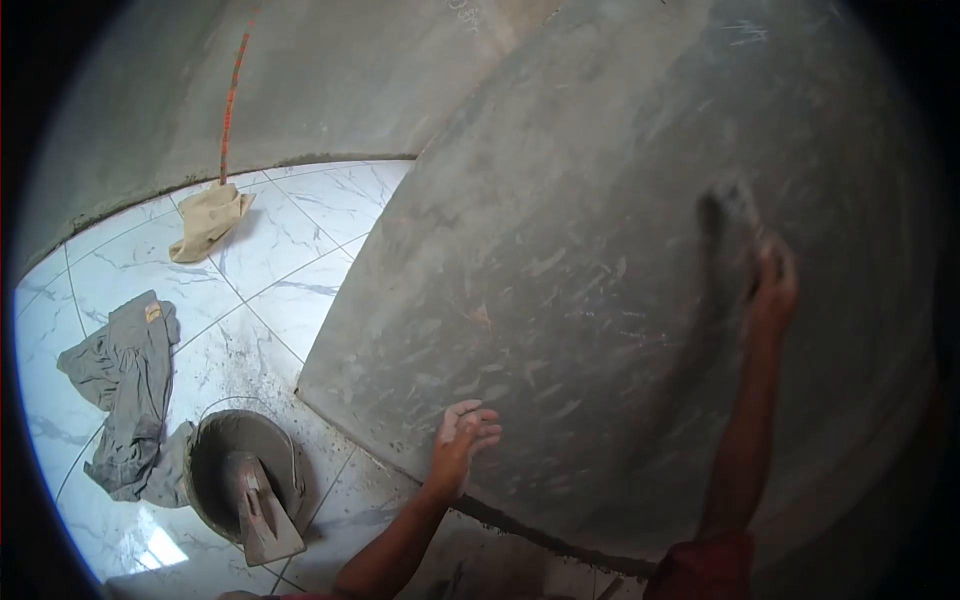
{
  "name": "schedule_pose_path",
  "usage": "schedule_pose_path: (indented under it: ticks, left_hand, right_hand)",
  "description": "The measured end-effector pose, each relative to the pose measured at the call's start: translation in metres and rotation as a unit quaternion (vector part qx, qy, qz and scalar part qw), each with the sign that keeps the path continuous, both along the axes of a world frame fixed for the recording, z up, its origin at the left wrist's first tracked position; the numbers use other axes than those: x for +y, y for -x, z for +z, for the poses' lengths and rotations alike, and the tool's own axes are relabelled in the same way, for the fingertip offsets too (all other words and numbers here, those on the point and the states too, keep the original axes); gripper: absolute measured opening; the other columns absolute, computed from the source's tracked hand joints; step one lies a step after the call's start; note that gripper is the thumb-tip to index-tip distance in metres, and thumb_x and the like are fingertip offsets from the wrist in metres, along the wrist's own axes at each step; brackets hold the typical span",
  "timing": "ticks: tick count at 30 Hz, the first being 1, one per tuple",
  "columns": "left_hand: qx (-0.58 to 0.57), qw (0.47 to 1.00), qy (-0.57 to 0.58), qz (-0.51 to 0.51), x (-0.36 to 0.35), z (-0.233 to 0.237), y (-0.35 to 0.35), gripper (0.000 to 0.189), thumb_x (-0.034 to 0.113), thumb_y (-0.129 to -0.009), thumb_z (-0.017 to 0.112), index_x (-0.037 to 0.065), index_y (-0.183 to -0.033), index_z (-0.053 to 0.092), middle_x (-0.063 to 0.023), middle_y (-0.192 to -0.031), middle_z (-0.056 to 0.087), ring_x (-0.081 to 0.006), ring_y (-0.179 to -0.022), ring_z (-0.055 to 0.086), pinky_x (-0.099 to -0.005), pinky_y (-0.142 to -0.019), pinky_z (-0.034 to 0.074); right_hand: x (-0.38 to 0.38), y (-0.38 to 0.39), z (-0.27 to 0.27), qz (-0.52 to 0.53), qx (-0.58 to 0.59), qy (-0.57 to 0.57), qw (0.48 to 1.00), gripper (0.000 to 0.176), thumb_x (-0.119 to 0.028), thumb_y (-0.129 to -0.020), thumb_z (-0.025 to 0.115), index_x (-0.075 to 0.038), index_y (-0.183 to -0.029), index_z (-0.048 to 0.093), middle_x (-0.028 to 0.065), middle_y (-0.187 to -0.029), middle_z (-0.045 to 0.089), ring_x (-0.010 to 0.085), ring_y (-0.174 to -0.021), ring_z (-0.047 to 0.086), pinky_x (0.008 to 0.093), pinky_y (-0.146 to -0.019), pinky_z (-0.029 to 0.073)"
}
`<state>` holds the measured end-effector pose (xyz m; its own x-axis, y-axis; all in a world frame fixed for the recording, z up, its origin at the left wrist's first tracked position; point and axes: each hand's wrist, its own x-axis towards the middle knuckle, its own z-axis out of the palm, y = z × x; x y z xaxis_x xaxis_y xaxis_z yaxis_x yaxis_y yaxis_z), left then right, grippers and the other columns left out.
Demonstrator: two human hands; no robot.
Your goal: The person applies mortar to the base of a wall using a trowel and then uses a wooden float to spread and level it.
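Observation:
My right hand (pixel 773 277) is closed around a putty knife (pixel 738 205), whose pale grey blade points up toward the grey plastered wall (pixel 560 260). A dark shadow falls on the wall beside the blade. Lower down, my left hand (pixel 465 442) hovers near the wall's bottom edge with its fingers apart and nothing in it. Light smears and short pale strokes mark the plaster between the two hands. To the left on the floor stands a bucket (pixel 215 437) smeared with grey mortar, with a trowel (pixel 262 510) lying across its rim.
A grey crumpled cloth (pixel 135 390) lies on the white marbled tile floor (pixel 290 310) beside the bucket. Farther off are a beige cloth (pixel 208 222) and a thin orange-red strip (pixel 231 110) against another grey wall (pixel 330 80). Grey crumbs are scattered near the bucket.

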<state>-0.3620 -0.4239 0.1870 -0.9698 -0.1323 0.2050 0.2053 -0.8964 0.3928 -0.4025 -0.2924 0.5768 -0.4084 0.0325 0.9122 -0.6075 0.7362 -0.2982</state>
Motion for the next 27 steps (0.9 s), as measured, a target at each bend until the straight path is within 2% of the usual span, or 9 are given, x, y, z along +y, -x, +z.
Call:
schedule_pose_path:
  ticks: [2, 6, 11, 13, 15, 18, 22, 24, 27]
  left_hand:
    - [-0.006, 1.0, -0.003, 0.004, -0.005, -0.001, -0.001, 0.033, 0.025, -0.095, 0.045, 0.006, -0.121, 0.04, -0.0124, -0.11, 0.052, -0.0226, -0.095, 0.054, -0.0364, -0.084, 0.045]
    - [-0.018, 1.0, -0.021, -0.003, -0.014, -0.001, -0.002, 0.03, 0.024, -0.094, 0.046, 0.005, -0.117, 0.044, -0.0106, -0.104, 0.053, -0.02, -0.089, 0.055, -0.0341, -0.08, 0.046]
    - [-0.007, 0.999, -0.046, -0.008, -0.024, 0.005, -0.004, 0.03, 0.023, -0.095, 0.045, 0.002, -0.116, 0.045, -0.0105, -0.104, 0.053, -0.0186, -0.088, 0.054, -0.0328, -0.078, 0.046]
    - [-0.007, 0.998, -0.05, -0.024, -0.028, 0.003, -0.004, 0.03, 0.023, -0.095, 0.045, 0.002, -0.116, 0.045, -0.0103, -0.103, 0.053, -0.0184, -0.087, 0.054, -0.0326, -0.077, 0.046]
    - [-0.016, 0.997, -0.074, -0.028, -0.03, 0.002, -0.002, 0.029, 0.023, -0.094, 0.046, 0.003, -0.115, 0.045, -0.0105, -0.1, 0.054, -0.0199, -0.085, 0.055, -0.0342, -0.077, 0.046]
    - [-0.015, 0.997, -0.071, -0.038, -0.045, 0.003, -0.001, 0.028, 0.023, -0.094, 0.046, 0.003, -0.114, 0.046, -0.0105, -0.099, 0.054, -0.0198, -0.084, 0.055, -0.0341, -0.076, 0.046]
    - [-0.019, 0.994, -0.105, -0.008, -0.053, -0.001, 0.01, 0.027, 0.021, -0.095, 0.044, 0.003, -0.115, 0.047, -0.0102, -0.098, 0.055, -0.0175, -0.083, 0.055, -0.0314, -0.074, 0.047]
    - [-0.037, 0.991, -0.131, -0.009, -0.054, 0.001, 0.011, 0.027, 0.021, -0.095, 0.045, 0.003, -0.114, 0.047, -0.0101, -0.097, 0.056, -0.0173, -0.081, 0.055, -0.0314, -0.073, 0.047]
    - [-0.034, 0.989, -0.143, -0.033, -0.046, 0.006, 0.008, 0.026, 0.021, -0.095, 0.045, 0.003, -0.113, 0.048, -0.0103, -0.096, 0.056, -0.0169, -0.081, 0.056, -0.031, -0.072, 0.047]
  right_hand:
    - [0.003, 0.042, 0.081, 0.016, 0.099, -0.114, 0.988, 0.043, -0.033, -0.088, 0.056, 0.001, -0.116, 0.058, 0.0104, -0.105, 0.062, 0.0205, -0.093, 0.058, 0.03, -0.077, 0.046]
    - [-0.084, 0.061, 0.157, 0.088, 0.053, -0.058, 0.993, 0.031, -0.027, -0.087, 0.059, -0.004, -0.107, 0.062, -0.0002, -0.087, 0.062, 0.0046, -0.067, 0.052, 0.0197, -0.052, 0.037]
    - [-0.178, 0.136, 0.234, 0.18, 0.052, -0.103, 0.977, 0.024, -0.023, -0.087, 0.059, -0.002, -0.098, 0.063, 0.0005, -0.075, 0.058, 0.0044, -0.055, 0.044, 0.0198, -0.046, 0.033]
    - [-0.172, 0.174, 0.293, -0.028, 0.147, -0.379, 0.913, 0.023, -0.022, -0.087, 0.058, -0.001, -0.096, 0.062, -0.0006, -0.071, 0.056, 0.0041, -0.052, 0.04, 0.0199, -0.044, 0.03]
    - [-0.17, 0.1, 0.241, 0.155, -0.017, -0.132, 0.979, 0.023, -0.023, -0.087, 0.059, -0.001, -0.094, 0.062, -0.0028, -0.069, 0.052, 0.0034, -0.052, 0.036, 0.0195, -0.043, 0.027]
    - [-0.161, 0.07, 0.257, 0.141, -0.159, -0.197, 0.957, 0.017, -0.024, -0.085, 0.058, -0.011, -0.095, 0.065, -0.0021, -0.072, 0.052, 0.0083, -0.053, 0.038, 0.0263, -0.048, 0.033]
    - [-0.251, 0.058, 0.167, 0.046, -0.093, -0.321, 0.941, 0.031, -0.025, -0.086, 0.058, -0.003, -0.108, 0.062, -0.0049, -0.07, 0.048, 0.0032, -0.054, 0.034, 0.019, -0.046, 0.027]
    - [-0.268, 0.068, 0.147, 0.036, -0.189, -0.428, 0.883, 0.036, -0.027, -0.087, 0.056, -0.005, -0.115, 0.06, -0.0052, -0.072, 0.048, 0.0033, -0.055, 0.033, 0.0194, -0.048, 0.028]
    - [-0.245, 0.076, 0.172, 0.027, -0.124, -0.458, 0.88, 0.037, -0.031, -0.088, 0.056, -0.006, -0.116, 0.06, -0.0052, -0.076, 0.052, 0.003, -0.056, 0.033, 0.02, -0.048, 0.029]
